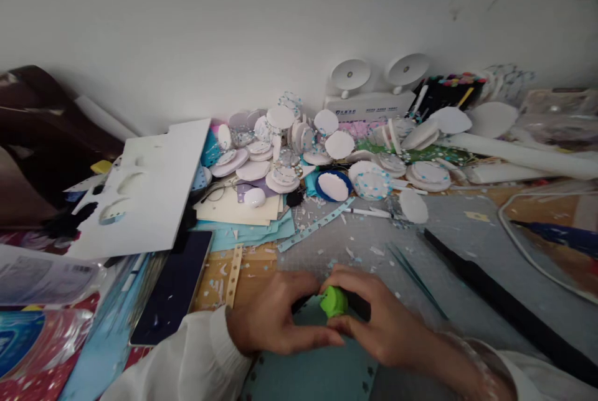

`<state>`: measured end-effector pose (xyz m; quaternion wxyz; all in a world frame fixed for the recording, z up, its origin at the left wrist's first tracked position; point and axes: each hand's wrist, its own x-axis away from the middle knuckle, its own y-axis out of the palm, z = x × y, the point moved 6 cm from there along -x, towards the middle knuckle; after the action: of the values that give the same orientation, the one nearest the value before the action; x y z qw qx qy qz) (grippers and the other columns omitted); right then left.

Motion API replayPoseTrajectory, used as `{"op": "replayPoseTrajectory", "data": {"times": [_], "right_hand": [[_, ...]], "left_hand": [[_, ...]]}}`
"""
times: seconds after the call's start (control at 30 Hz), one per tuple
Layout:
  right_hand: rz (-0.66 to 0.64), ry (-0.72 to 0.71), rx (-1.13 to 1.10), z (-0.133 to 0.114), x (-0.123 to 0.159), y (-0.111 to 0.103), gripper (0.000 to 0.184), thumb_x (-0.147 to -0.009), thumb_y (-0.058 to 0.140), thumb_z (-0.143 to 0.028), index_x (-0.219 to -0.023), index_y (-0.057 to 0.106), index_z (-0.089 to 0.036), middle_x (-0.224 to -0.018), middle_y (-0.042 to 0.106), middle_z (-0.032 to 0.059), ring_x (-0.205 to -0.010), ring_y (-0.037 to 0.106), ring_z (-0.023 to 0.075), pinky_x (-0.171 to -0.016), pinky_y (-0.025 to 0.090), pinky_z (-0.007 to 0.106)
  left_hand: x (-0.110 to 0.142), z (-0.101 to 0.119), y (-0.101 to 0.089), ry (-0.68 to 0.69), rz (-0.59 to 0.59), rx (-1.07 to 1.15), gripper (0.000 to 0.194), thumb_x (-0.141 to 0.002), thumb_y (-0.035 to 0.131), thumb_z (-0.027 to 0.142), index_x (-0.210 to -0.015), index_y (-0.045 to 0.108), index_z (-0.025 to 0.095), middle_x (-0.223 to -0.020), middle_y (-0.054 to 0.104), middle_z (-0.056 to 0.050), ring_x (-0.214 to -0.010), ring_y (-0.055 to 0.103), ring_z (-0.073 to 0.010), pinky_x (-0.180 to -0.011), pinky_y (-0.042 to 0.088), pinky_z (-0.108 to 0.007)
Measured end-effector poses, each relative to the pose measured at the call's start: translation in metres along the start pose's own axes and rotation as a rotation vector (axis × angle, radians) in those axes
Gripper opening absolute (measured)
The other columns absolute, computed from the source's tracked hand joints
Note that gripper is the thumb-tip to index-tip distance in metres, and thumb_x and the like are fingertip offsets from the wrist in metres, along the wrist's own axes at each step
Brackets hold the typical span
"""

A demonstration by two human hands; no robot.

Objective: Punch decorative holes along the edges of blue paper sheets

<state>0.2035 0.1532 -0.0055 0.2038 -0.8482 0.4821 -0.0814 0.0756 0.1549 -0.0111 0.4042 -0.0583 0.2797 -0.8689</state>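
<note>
My right hand (378, 307) is closed around a small bright green craft punch (334, 302), thumb in front and fingers behind. The punch sits at the far edge of a light blue sheet of paper (308, 370). Small dark flower-shaped holes run along both sides of the sheet. Opposite, my left hand (283, 314) grips the sheet near its far left corner, its thumb lying over the paper toward the punch. The left fingertips are partly hidden.
Dark tweezers (415, 279) and a long black tool (504, 307) lie on the grey cutting mat (336, 236) at right. A phone (172, 286) and white foam board (144, 192) are at left. White discs (334, 186) pile up behind, with paper scraps scattered around.
</note>
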Motion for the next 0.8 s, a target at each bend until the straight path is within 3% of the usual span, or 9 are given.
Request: {"op": "replayPoseTrajectory", "data": {"times": [0.07,0.17,0.3,0.6,0.8], "right_hand": [[0.001,-0.011,-0.004,-0.001,-0.001,-0.003,0.005,-0.077,0.063,-0.022,-0.081,0.061,-0.019,-0.077,0.059,0.0023,-0.074,0.056,0.0191,-0.067,0.044,0.030],[0.003,-0.022,0.020,-0.001,0.000,-0.006,0.007,-0.078,0.064,-0.024,-0.084,0.062,-0.020,-0.079,0.059,0.0022,-0.076,0.057,0.0191,-0.070,0.045,0.030],[-0.018,-0.018,0.054,0.000,0.002,-0.008,0.010,-0.079,0.066,-0.027,-0.083,0.061,-0.020,-0.077,0.058,0.0015,-0.074,0.056,0.0184,-0.068,0.044,0.029],[-0.061,-0.014,0.012,-0.002,0.000,-0.009,0.017,-0.081,0.066,-0.036,-0.085,0.061,-0.020,-0.081,0.060,0.0024,-0.077,0.057,0.0193,-0.071,0.045,0.030],[0.082,0.072,-0.161,0.013,-0.001,-0.020,0.029,-0.084,0.064,-0.048,-0.085,0.061,-0.020,-0.081,0.062,0.0025,-0.077,0.059,0.0190,-0.069,0.047,0.029]], "left_hand": [[-0.001,0.002,-0.002,0.018,-0.029,0.010,0.047,-0.089,0.050,0.061,-0.081,0.057,0.015,-0.070,0.055,-0.002,-0.062,0.051,-0.0151,-0.056,0.035,-0.025],[-0.001,0.000,-0.002,0.010,-0.059,-0.051,0.042,-0.100,0.037,0.045,-0.075,0.053,0.016,-0.066,0.052,-0.001,-0.060,0.048,-0.0129,-0.055,0.033,-0.024],[0.002,-0.003,0.001,0.051,-0.061,-0.133,0.040,-0.103,0.033,0.033,-0.068,0.045,0.018,-0.062,0.047,0.001,-0.057,0.046,-0.0124,-0.055,0.030,-0.027],[0.002,0.003,0.000,0.088,-0.064,-0.117,0.037,-0.102,0.032,0.030,-0.068,0.041,0.020,-0.061,0.047,0.000,-0.056,0.045,-0.0132,-0.054,0.030,-0.027],[0.001,0.001,-0.003,0.011,-0.028,0.007,0.040,-0.102,0.031,0.035,-0.065,0.034,0.021,-0.059,0.041,0.002,-0.054,0.042,-0.0119,-0.052,0.030,-0.026]]}}
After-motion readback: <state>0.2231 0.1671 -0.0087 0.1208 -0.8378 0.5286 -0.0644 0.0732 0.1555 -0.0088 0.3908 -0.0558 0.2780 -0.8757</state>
